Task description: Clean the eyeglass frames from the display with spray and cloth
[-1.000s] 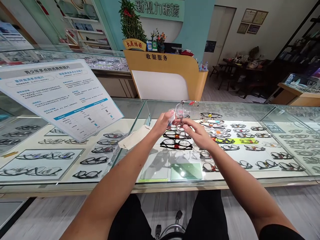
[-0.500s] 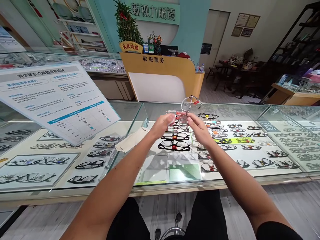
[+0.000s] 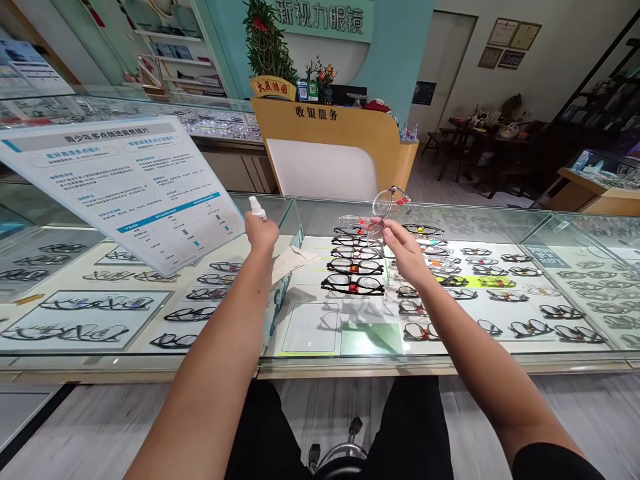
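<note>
My left hand (image 3: 261, 232) is closed around a small white spray bottle (image 3: 257, 208), whose top sticks up above the fingers, just right of the printed sheet's edge. In my right hand (image 3: 404, 250), a pair of clear-lensed eyeglasses (image 3: 384, 202) with a thin frame is pinched between thumb and fingers. The glasses are turned on end above the glass counter (image 3: 310, 365), with a red tag on the upper part. Between the two hands a beige cleaning cloth (image 3: 293, 261) lies on the counter top.
A large printed sheet (image 3: 145, 180) stands tilted at the left. Under the glass lie several dark-framed glasses (image 3: 353, 285) in rows and a green card (image 3: 371, 339). Beyond the counter is a wooden cashier desk (image 3: 345, 120). A wheeled stool base (image 3: 345, 453) shows below.
My left hand has moved left with the spray bottle, away from the eyeglasses to beside the printed sheet. My right hand keeps holding the eyeglasses. The view has shifted slightly.
</note>
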`<state>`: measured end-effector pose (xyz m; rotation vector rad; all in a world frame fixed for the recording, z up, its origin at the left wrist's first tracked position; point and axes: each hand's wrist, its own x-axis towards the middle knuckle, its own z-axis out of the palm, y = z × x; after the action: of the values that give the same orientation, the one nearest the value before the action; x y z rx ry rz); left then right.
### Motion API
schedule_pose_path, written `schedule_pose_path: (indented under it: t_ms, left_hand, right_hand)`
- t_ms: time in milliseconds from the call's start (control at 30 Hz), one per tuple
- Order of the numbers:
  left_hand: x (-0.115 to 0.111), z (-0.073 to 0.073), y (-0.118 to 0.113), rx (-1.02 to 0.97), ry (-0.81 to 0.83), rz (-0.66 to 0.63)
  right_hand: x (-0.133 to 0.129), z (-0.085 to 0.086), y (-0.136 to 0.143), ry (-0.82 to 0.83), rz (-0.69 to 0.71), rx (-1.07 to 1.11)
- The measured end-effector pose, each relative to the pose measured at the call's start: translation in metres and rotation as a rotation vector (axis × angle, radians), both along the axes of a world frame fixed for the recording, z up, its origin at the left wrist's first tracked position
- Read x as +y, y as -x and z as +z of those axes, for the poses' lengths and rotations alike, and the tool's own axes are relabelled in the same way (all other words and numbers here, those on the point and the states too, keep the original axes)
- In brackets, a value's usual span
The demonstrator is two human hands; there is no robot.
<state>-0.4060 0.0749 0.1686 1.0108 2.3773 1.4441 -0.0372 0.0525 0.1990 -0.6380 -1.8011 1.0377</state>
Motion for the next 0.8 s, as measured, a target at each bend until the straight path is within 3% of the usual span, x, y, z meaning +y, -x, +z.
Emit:
schedule_pose_path:
  t_ms: [133, 500, 667, 800]
  left_hand:
    - [0.0, -0.004, 0.006, -0.063, 0.036, 0.141]
    - [0.001, -0.007, 0.002, -0.069, 0.021, 0.188]
    - [-0.001, 0.001, -0.014, -0.01, -0.039, 0.235]
    - [-0.012, 0.015, -0.04, 0.192, -0.235, 0.245]
  right_hand:
    - [0.001, -0.001, 0.0, 0.008, -0.013, -0.019]
    - [0.001, -0.001, 0.001, 0.001, 0.009, 0.012]
    - [0.002, -0.001, 0.001, 0.014, -0.007, 0.001]
    - [0.002, 0.0, 0.0, -0.002, -0.042, -0.009]
